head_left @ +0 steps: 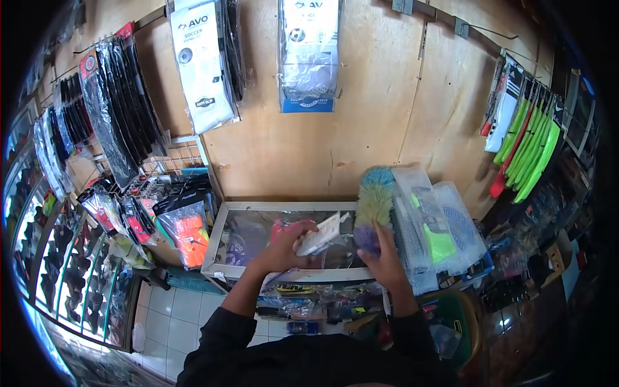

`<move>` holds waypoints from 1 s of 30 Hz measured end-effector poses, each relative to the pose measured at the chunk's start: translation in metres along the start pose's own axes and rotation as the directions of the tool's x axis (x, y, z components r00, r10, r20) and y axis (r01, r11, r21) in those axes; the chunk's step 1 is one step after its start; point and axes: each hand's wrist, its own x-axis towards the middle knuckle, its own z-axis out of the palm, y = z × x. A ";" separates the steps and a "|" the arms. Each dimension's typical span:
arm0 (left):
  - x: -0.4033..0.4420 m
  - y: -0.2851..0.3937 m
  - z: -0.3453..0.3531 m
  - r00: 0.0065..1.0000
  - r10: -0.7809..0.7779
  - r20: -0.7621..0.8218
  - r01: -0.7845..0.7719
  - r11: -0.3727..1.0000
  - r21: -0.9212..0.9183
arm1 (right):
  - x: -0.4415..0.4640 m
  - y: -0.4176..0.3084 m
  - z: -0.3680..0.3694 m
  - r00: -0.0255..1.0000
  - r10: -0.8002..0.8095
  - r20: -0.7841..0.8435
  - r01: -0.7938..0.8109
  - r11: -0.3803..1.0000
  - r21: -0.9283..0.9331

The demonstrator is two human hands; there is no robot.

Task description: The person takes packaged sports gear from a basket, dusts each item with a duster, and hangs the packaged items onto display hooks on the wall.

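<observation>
My left hand (pixel 288 248) is closed around a small white card-like packet (pixel 320 235) with faint print, held above the glass top of a white-framed display case (pixel 309 273). A fluffy duster (pixel 376 193), blue at the top, yellow in the middle and purple at the lower end, lies at the right side of the case. My right hand (pixel 385 259) is at its purple end, thumb and fingers apart. Whether the fingers touch the duster is hard to tell. Pink and purple packaged goods (pixel 240 248) show through the glass.
Bubble-wrapped goods (pixel 433 222) lie right of the duster. Packaged socks (pixel 205 68) hang on the wooden wall, with dark packs (pixel 116 103) at left and green ones (pixel 530 145) at right. A green bin (pixel 465 322) stands low right; white floor tiles (pixel 171 322) show low left.
</observation>
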 end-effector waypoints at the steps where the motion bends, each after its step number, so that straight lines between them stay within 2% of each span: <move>1: -0.003 0.013 -0.011 0.999 0.012 -0.040 -0.025 0.946 -0.323 | 0.015 -0.025 -0.009 0.995 0.083 0.063 -0.100 0.933 0.345; 2: -0.004 0.023 -0.021 0.996 0.012 -0.083 -0.061 0.790 -0.610 | 0.029 -0.044 -0.015 0.979 0.136 0.153 -0.203 0.743 0.638; 3: 0.011 0.044 -0.016 0.994 0.019 -0.112 -0.085 0.776 -0.625 | 0.042 -0.044 -0.037 0.979 0.121 0.165 -0.198 0.764 0.614; 5: 0.013 0.060 -0.033 0.970 0.051 -0.238 -0.220 0.604 -0.766 | 0.067 -0.068 -0.040 0.989 -0.054 0.141 -0.089 0.545 0.833; 6: 0.015 0.067 -0.038 0.961 -0.003 -0.277 -0.228 0.564 -0.794 | 0.080 -0.087 -0.044 0.995 -0.071 0.066 -0.019 0.529 0.849; 8: 0.024 0.082 -0.057 0.946 0.000 -0.323 -0.262 0.586 -0.767 | 0.104 -0.099 -0.054 0.999 -0.044 0.025 0.001 0.501 0.865; 9: 0.031 0.088 -0.072 0.931 0.006 -0.366 -0.296 0.600 -0.743 | 0.118 -0.104 -0.062 1.000 -0.012 -0.012 0.016 0.479 0.878; 10: 0.042 0.093 -0.091 0.911 0.034 -0.410 -0.297 0.745 -0.597 | 0.133 -0.113 -0.076 0.996 -0.028 -0.084 0.087 0.498 0.863; 11: 0.049 0.104 -0.110 0.912 0.053 -0.407 -0.305 0.752 -0.584 | 0.147 -0.122 -0.089 0.994 -0.029 -0.106 0.107 0.496 0.862; 13: 0.060 0.134 -0.146 0.899 -0.007 -0.438 -0.182 0.903 -0.389 | 0.176 -0.135 -0.112 0.964 -0.091 -0.250 0.263 0.459 0.849; 14: 0.073 0.144 -0.155 0.792 0.115 -0.599 -0.369 0.873 -0.320 | 0.194 -0.141 -0.120 0.957 -0.098 -0.273 0.287 0.460 0.841; 15: 0.085 0.153 -0.164 0.643 0.225 -0.733 -0.536 0.815 -0.220 | 0.212 -0.147 -0.127 0.916 -0.127 -0.381 0.392 0.489 0.779; 16: 0.091 0.164 -0.180 0.634 0.248 -0.732 -0.551 0.810 -0.203 | 0.230 -0.155 -0.135 0.862 -0.161 -0.481 0.489 0.515 0.705; 18: 0.099 0.190 -0.214 0.487 0.388 -0.782 -0.593 0.805 0.029 | 0.264 -0.171 -0.152 0.809 -0.186 -0.557 0.559 0.536 0.633; 19: 0.103 0.199 -0.229 0.474 0.412 -0.778 -0.605 0.794 0.052 | 0.279 -0.179 -0.161 0.763 -0.202 -0.615 0.606 0.556 0.569; 21: 0.107 0.215 -0.258 0.476 0.450 -0.756 -0.511 0.841 0.179 | 0.307 -0.190 -0.178 0.702 -0.246 -0.668 0.656 0.589 0.471; 22: 0.110 0.220 -0.270 0.512 0.436 -0.740 -0.527 0.840 0.130 | 0.319 -0.195 -0.186 0.655 -0.282 -0.701 0.680 0.624 0.384; 23: 0.116 0.220 -0.282 0.495 0.462 -0.736 -0.544 0.825 0.152 | 0.330 -0.200 -0.192 0.632 -0.295 -0.717 0.698 0.618 0.361; 25: 0.131 0.214 -0.302 0.472 0.528 -0.705 -0.514 0.815 0.267 | 0.347 -0.204 -0.200 0.668 -0.228 -0.708 0.633 0.675 0.380; 27: 0.144 0.211 -0.309 0.421 0.529 -0.737 -0.522 0.806 0.280 | 0.360 -0.203 -0.202 0.659 -0.235 -0.715 0.624 0.701 0.345; 30: 0.152 0.204 -0.314 0.465 0.503 -0.729 -0.467 0.838 0.281 | 0.376 -0.193 -0.196 0.686 -0.193 -0.702 0.550 0.768 0.326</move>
